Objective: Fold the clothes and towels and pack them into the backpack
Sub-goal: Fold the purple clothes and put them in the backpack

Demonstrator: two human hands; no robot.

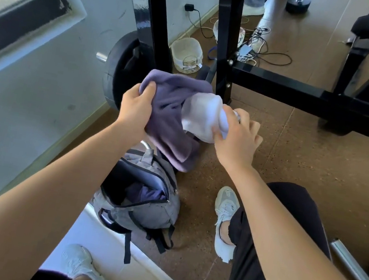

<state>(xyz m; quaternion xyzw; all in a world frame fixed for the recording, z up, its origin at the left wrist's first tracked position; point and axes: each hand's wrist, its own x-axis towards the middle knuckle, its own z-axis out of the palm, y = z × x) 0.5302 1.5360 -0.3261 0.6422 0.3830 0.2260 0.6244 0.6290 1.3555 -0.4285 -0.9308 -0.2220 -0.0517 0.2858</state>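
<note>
A purple towel [173, 115] hangs in the air above the floor, and my left hand [134, 109] grips its upper left edge. My right hand [235, 136] holds a bunched white cloth [201, 115] against the towel's right side, thumb pressed on the cloth. Below them the grey backpack [141, 209] stands open on the floor, with dark purple fabric [144, 193] visible inside its main compartment.
A black metal bench frame [229, 49] and a weight plate [118, 74] stand just behind the towel. A white woven basket [186, 53] and cables [257, 44] lie further back. My shoes [223, 220] and black trousers flank the backpack; another person's feet show at top.
</note>
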